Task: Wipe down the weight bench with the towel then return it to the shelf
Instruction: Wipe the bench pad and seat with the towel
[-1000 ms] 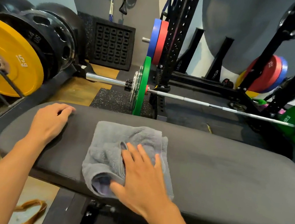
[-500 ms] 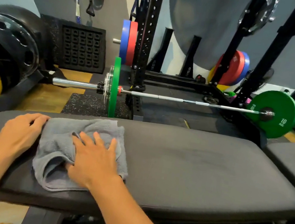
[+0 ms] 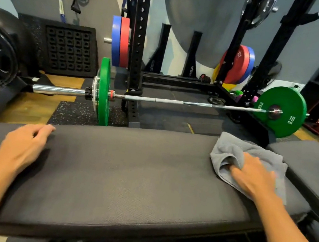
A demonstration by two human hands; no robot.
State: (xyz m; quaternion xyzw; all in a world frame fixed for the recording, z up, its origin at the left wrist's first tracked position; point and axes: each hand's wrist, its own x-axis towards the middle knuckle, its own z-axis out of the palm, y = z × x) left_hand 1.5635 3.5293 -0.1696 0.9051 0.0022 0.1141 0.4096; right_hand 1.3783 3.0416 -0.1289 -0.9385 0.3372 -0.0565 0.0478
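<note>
I see the grey towel [image 3: 233,152] bunched at the right end of the counter [image 3: 124,174], close to its far edge and just short of the gap before the next pad [image 3: 315,166]. My right hand [image 3: 254,177] lies flat on top of it, fingers [image 3: 236,171] spread and pressing down rather than curled around it; a fold of cloth rises around the fingertips, and the tips themselves blur into the fabric. My left hand [image 3: 23,144] rests on the bare pad near the far edge toward the left end, fingers loosely bent and holding nothing, well apart from the towel.

The counter's left end runs out of frame, and its frame underneath is lost in shadow. The part of the towel beneath my palm is hidden.

The towel is soft terry, rumpled into thick folds. The pad is dark, matte, finely grained, with rounded edges. Beyond the far edge a steel barbell [image 3: 168,101] lies on the floor, carrying smooth round green plates [image 3: 280,111].
</note>
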